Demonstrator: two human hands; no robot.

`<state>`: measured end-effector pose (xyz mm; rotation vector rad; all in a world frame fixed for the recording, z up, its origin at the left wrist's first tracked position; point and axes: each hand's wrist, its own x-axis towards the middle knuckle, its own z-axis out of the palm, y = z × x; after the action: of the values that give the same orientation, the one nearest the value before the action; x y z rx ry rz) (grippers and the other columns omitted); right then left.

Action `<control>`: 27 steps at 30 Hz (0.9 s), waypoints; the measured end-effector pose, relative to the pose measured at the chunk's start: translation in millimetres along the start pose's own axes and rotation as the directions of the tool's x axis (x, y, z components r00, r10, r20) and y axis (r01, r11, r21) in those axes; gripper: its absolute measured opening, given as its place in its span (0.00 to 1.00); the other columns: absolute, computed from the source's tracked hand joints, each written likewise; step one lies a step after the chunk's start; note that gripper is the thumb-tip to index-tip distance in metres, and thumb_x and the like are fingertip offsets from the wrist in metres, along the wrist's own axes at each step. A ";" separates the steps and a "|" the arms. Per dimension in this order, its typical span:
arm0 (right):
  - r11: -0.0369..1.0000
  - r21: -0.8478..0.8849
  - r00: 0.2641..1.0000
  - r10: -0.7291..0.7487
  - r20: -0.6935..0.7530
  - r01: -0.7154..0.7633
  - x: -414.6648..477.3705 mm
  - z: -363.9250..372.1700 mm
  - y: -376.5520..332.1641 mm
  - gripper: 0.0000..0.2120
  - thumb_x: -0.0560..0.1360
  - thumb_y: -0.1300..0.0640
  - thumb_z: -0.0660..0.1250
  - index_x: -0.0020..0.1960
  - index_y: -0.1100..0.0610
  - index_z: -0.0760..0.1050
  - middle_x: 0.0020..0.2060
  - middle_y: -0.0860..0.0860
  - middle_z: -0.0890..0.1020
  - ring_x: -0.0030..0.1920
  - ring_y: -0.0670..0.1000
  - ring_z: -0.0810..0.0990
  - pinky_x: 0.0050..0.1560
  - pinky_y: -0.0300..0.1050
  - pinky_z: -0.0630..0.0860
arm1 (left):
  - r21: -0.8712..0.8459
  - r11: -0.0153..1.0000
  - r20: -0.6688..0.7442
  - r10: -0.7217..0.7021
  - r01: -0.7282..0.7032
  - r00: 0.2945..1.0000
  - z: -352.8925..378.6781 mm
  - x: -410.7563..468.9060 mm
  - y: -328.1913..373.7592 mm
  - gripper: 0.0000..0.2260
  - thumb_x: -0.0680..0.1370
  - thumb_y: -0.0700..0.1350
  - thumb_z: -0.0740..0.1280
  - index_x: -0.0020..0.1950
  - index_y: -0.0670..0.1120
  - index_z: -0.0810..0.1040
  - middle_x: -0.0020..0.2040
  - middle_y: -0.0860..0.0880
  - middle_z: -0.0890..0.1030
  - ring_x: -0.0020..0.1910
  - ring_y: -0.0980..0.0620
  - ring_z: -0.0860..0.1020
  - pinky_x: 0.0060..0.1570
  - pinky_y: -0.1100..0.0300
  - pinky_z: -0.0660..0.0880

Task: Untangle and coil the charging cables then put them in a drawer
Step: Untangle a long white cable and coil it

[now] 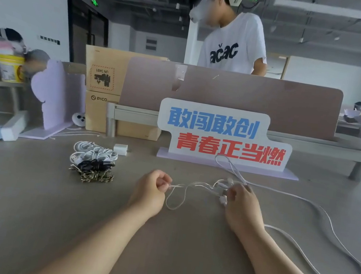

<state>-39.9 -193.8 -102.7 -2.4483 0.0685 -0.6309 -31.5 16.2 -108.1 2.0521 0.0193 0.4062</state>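
white cable (283, 192) end hid in my left grip (152, 191), plugs (223, 199) pt. behind right grip (243, 206), cable cut off @ right edge

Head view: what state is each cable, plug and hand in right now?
thin white charging cable: uncoiled, tangled, stretched between both hands.
left-hand grip: pinching that cable.
right-hand grip: holding the cable's knotted plug ends.
white coiled cables: bundled.
black coiled cable: bundled.
striped braided cable: bundled.
small white charger block: lying loose.

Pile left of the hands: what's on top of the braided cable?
A black cable bundle overlaps the far edge of the braided cable, with white coils beyond it. Whether they are tangled underneath is covered.
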 end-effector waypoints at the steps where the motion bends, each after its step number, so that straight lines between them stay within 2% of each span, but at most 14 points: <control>1: 0.992 0.121 0.996 0.037 -0.078 -0.028 4.5 -0.6 1.6 0.08 0.76 0.61 0.58 0.41 0.56 0.74 0.44 0.53 0.75 0.46 0.55 0.72 0.41 0.44 0.63 | -0.179 0.981 -0.038 -0.080 0.072 0.996 -2.9 0.2 2.0 0.10 0.79 0.37 0.62 0.44 0.51 0.74 0.42 0.52 0.81 0.38 0.56 0.75 0.33 0.64 0.66; 2: 0.965 0.259 0.983 0.096 -0.158 -0.053 7.5 -2.4 2.0 0.08 0.76 0.60 0.58 0.41 0.56 0.74 0.42 0.52 0.77 0.44 0.55 0.72 0.41 0.45 0.64 | -0.394 0.907 -0.046 -0.184 0.151 0.982 -6.3 4.1 3.0 0.09 0.80 0.37 0.61 0.45 0.51 0.74 0.42 0.51 0.81 0.35 0.56 0.74 0.33 0.64 0.67; 4: 0.846 0.521 0.927 0.276 -0.252 -0.110 8.1 -9.1 3.3 0.09 0.74 0.57 0.56 0.42 0.54 0.74 0.39 0.52 0.79 0.42 0.56 0.75 0.44 0.49 0.70 | -0.782 0.563 0.040 -0.384 0.268 0.923 -18.8 14.1 7.5 0.10 0.81 0.37 0.59 0.45 0.50 0.73 0.41 0.51 0.79 0.27 0.59 0.70 0.29 0.66 0.67; 5: 0.753 0.641 0.884 0.393 -0.255 -0.150 7.9 -13.9 4.5 0.10 0.75 0.57 0.54 0.43 0.54 0.73 0.37 0.52 0.78 0.40 0.55 0.76 0.44 0.50 0.72 | -0.874 0.403 0.073 -0.443 0.271 0.894 -26.3 20.2 7.1 0.10 0.82 0.37 0.58 0.45 0.50 0.73 0.40 0.50 0.77 0.23 0.60 0.68 0.28 0.67 0.66; 7: 0.551 0.795 0.754 0.627 -0.195 -0.252 11.5 -23.5 11.6 0.11 0.78 0.58 0.52 0.41 0.56 0.70 0.34 0.50 0.76 0.34 0.52 0.76 0.39 0.48 0.72 | -0.914 0.318 0.065 -0.497 0.252 0.865 -38.3 31.9 0.2 0.11 0.83 0.39 0.56 0.45 0.49 0.74 0.40 0.51 0.74 0.19 0.61 0.65 0.27 0.68 0.64; 10: 0.429 0.838 0.640 0.758 -0.130 -0.337 15.8 -32.4 23.9 0.12 0.77 0.60 0.51 0.40 0.60 0.70 0.33 0.51 0.74 0.30 0.52 0.74 0.32 0.43 0.73 | -0.865 0.415 0.052 -0.482 0.280 0.875 -43.9 34.3 -3.8 0.13 0.83 0.40 0.55 0.46 0.48 0.78 0.37 0.53 0.73 0.20 0.61 0.64 0.28 0.67 0.63; 12: 0.523 0.755 0.650 0.740 -0.172 -0.396 13.9 -31.7 24.3 0.12 0.72 0.65 0.54 0.50 0.64 0.73 0.40 0.54 0.76 0.38 0.56 0.75 0.41 0.48 0.75 | -0.768 0.547 0.085 -0.429 0.334 0.899 -41.5 29.4 -1.3 0.13 0.82 0.39 0.56 0.48 0.46 0.80 0.35 0.53 0.72 0.24 0.58 0.63 0.28 0.67 0.63; 14: 0.672 0.608 0.692 0.673 -0.262 -0.423 7.4 -32.5 15.5 0.23 0.68 0.70 0.55 0.61 0.59 0.72 0.55 0.58 0.73 0.54 0.60 0.72 0.59 0.54 0.72 | -0.558 0.764 0.077 -0.343 0.326 0.936 -37.9 21.6 3.8 0.12 0.81 0.41 0.58 0.48 0.44 0.81 0.33 0.52 0.72 0.27 0.56 0.65 0.27 0.66 0.65; 16: 0.848 0.434 0.769 0.487 -0.413 -0.304 -1.5 -37.2 -4.4 0.28 0.65 0.72 0.56 0.63 0.58 0.71 0.62 0.60 0.68 0.62 0.62 0.66 0.65 0.55 0.65 | -0.156 0.974 0.049 -0.160 0.166 0.986 -32.9 12.7 5.8 0.13 0.81 0.45 0.59 0.44 0.46 0.81 0.31 0.51 0.73 0.29 0.52 0.70 0.28 0.64 0.67; 18: 0.942 0.330 0.836 0.222 -0.502 -0.052 -12.4 -38.9 -25.6 0.29 0.63 0.71 0.54 0.61 0.59 0.73 0.60 0.59 0.71 0.61 0.60 0.68 0.64 0.48 0.64 | 0.179 0.982 0.086 0.041 -0.056 0.995 -29.3 4.3 7.5 0.13 0.82 0.46 0.57 0.42 0.50 0.79 0.32 0.53 0.77 0.33 0.52 0.74 0.34 0.62 0.68; 19: 0.951 0.303 0.852 0.103 -0.514 0.068 -18.7 -38.1 -36.9 0.29 0.62 0.70 0.52 0.60 0.60 0.74 0.58 0.57 0.73 0.59 0.58 0.71 0.61 0.44 0.65 | 0.198 0.974 0.116 0.088 -0.109 0.989 -27.4 0.4 10.1 0.13 0.82 0.45 0.55 0.43 0.51 0.77 0.33 0.54 0.77 0.34 0.53 0.74 0.34 0.62 0.69; 23: 0.911 0.270 0.933 -0.241 -0.267 0.313 -37.3 -15.0 -68.5 0.31 0.68 0.69 0.60 0.69 0.54 0.67 0.63 0.44 0.70 0.62 0.40 0.67 0.60 0.31 0.60 | -0.226 0.973 0.233 0.097 -0.043 0.968 -25.5 -13.3 32.0 0.14 0.79 0.40 0.57 0.40 0.49 0.79 0.27 0.54 0.70 0.27 0.55 0.67 0.30 0.60 0.62; 25: 0.910 0.313 0.963 -0.257 -0.086 0.271 -36.7 -1.4 -72.0 0.34 0.72 0.65 0.66 0.73 0.49 0.59 0.63 0.37 0.67 0.62 0.34 0.62 0.61 0.32 0.59 | -0.479 0.866 0.397 0.069 0.142 0.915 -30.7 -21.1 43.2 0.14 0.76 0.39 0.57 0.33 0.46 0.77 0.22 0.55 0.61 0.23 0.56 0.59 0.28 0.61 0.54; 27: 0.928 0.292 0.964 -0.260 0.059 0.232 -33.1 7.4 -67.1 0.24 0.74 0.58 0.67 0.67 0.44 0.67 0.53 0.37 0.76 0.55 0.39 0.72 0.53 0.32 0.65 | -0.597 0.721 0.594 0.103 0.352 0.798 -40.0 -27.6 53.6 0.13 0.74 0.39 0.57 0.31 0.45 0.74 0.22 0.55 0.57 0.22 0.56 0.55 0.25 0.63 0.53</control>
<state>-72.2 -128.6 -83.8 -2.2191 -0.3520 -0.5818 -77.6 18.4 -52.3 1.3265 -0.3250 -0.3238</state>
